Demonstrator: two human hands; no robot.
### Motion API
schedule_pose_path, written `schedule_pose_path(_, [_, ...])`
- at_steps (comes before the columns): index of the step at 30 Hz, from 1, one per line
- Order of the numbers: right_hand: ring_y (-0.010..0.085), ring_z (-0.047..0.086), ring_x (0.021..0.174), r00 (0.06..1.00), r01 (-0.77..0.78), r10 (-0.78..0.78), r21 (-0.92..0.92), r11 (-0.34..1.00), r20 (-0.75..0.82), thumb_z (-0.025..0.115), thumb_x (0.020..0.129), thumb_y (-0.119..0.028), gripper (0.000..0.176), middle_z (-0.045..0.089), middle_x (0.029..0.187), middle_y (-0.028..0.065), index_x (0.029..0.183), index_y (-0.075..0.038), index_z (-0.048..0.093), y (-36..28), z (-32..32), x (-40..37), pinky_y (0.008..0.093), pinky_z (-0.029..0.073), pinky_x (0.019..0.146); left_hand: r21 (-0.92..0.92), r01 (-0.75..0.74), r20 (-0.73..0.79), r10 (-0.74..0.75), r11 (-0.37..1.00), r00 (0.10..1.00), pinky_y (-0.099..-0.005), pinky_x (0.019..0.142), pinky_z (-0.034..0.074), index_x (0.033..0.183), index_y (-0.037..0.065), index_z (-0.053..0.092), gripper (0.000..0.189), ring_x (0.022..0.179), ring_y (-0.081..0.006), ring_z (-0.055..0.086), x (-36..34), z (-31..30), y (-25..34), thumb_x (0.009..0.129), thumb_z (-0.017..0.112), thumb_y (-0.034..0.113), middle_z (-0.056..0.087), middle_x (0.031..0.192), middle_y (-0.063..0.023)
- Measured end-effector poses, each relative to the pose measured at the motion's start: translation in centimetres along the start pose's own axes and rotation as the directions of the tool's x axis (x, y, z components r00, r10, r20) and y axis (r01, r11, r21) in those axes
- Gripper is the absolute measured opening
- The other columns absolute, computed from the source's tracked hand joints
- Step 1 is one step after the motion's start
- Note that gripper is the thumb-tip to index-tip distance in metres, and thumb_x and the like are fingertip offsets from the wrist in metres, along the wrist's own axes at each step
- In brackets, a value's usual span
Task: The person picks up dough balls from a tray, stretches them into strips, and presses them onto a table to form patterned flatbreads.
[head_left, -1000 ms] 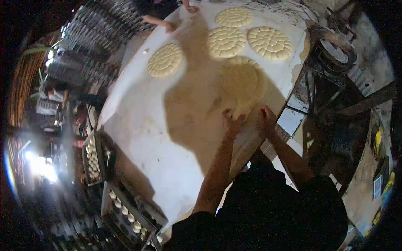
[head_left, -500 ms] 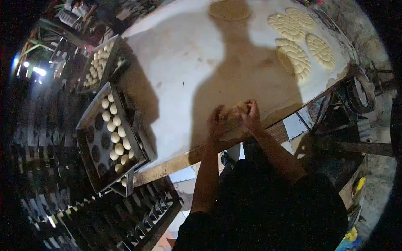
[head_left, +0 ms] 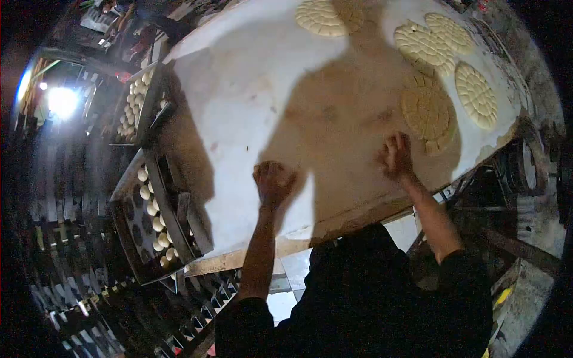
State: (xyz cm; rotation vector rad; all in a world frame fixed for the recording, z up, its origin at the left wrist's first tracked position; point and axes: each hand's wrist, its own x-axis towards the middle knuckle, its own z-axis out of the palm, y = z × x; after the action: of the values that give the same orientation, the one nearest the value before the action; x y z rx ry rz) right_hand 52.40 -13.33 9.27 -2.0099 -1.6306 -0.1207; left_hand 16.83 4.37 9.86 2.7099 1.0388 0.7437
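Observation:
My left hand (head_left: 274,184) is palm down over the near part of the pale table (head_left: 239,119), its fingers curled; anything under the palm is hidden. Further right, in my shadow, my right hand (head_left: 396,157) is also curled low over the surface, and what it covers cannot be made out. Just beyond it lies a flat round of scored dough (head_left: 428,110), shaded. Another scored round (head_left: 476,95) lies in the light to its right.
More scored dough rounds (head_left: 424,48) lie at the back right, and one (head_left: 319,18) at the far edge. Left of the table are a dark tray (head_left: 128,244) with several pale dough balls (head_left: 157,224) and a second tray (head_left: 145,116) of balls behind it.
My hands were close together near the table's front edge, around a small piece of something. Now they are wide apart, left hand further left, right hand further right. The view has shifted.

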Motion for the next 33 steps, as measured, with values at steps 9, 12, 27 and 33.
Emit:
schedule_pose_path(9, [0.0433,0.048,0.106,0.884,0.273,-0.346,0.253,0.928,0.314,0.061,0.083,-0.016,0.031,0.053,0.100,0.0241,0.107,0.004,0.056,-3.6,2.4,-3.9,0.0559,0.028,0.109,-0.287,0.060,0.210,0.002,0.956,0.978,-0.0468,0.092,0.043,0.105,0.008,0.062,0.021,0.092,-0.0359,0.057,-5.7,2.4,10.5,0.086,0.061,0.018,0.061,0.100,-0.0134])
schedule_pose_path(12, [0.0451,0.049,0.105,0.894,0.149,-0.241,0.255,0.955,0.378,0.060,0.083,-0.014,0.034,0.053,0.103,0.0258,0.110,0.006,0.055,2.5,1.0,-0.3,0.0572,0.029,0.108,0.001,0.064,0.226,-0.063,0.998,0.972,-0.0467,0.090,0.042,0.102,0.009,0.063,0.019,0.091,-0.0360,0.056,-5.8,-0.2,5.2,0.089,0.057,0.021,0.061,0.098,-0.0131])
schedule_pose_path(27, [0.0396,0.048,0.100,0.947,0.223,-0.246,0.125,0.967,0.208,0.056,0.090,-0.022,0.030,0.050,0.099,0.0195,0.107,0.002,0.052,3.3,4.5,5.7,0.0525,0.031,0.105,0.168,0.423,0.035,-0.435,0.890,0.900,-0.0477,0.091,0.042,0.098,0.010,0.062,0.021,0.105,-0.0353,0.053,-6.5,-1.1,-0.6,0.080,0.065,0.020,0.062,0.102,-0.0141])
schedule_pose_path(33, [0.0351,0.047,0.099,0.991,-0.035,0.038,0.027,0.999,-0.125,0.053,0.094,-0.021,0.025,0.050,0.100,0.0175,0.105,0.001,0.052,-2.7,9.2,9.5,0.0475,0.036,0.094,-0.046,0.502,0.249,-0.477,0.864,0.843,-0.0486,0.094,0.039,0.102,0.008,0.062,0.029,0.108,-0.0337,0.052,1.7,1.4,0.1,0.076,0.067,0.018,0.062,0.109,-0.0123])
